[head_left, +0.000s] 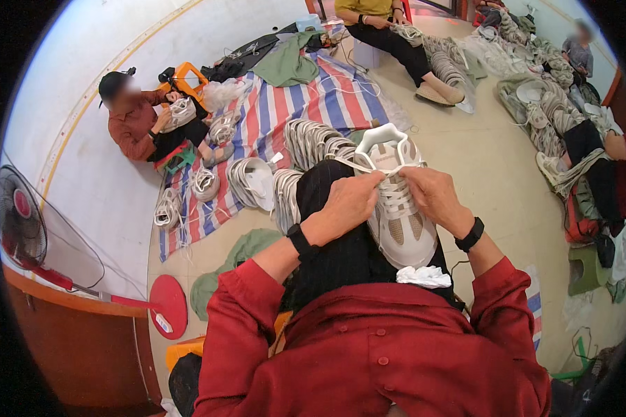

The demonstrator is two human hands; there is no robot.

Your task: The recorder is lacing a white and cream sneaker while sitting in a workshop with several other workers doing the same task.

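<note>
A white and beige sneaker (pixel 403 243) rests on my lap, its toe toward me and its padded collar away. White shoelace (pixel 398 197) crosses its front in several rows. My left hand (pixel 351 200) pinches the lace near the top of the tongue, on the left side. Opposite it, my right hand (pixel 435 198) pinches the lace close to the same spot, so the two hands almost meet. Fingertips hide part of the lace between them. A crumpled white cloth (pixel 424 276) lies on my lap just below the toe.
Nested shoe uppers (pixel 316 142) stand beyond my knees on a striped sheet (pixel 341 90). Co-workers sit at the left (pixel 135 125) and far side (pixel 368 21), handling shoes. A fan (pixel 22 215) stands at the left; a green stool (pixel 588 270) is at the right.
</note>
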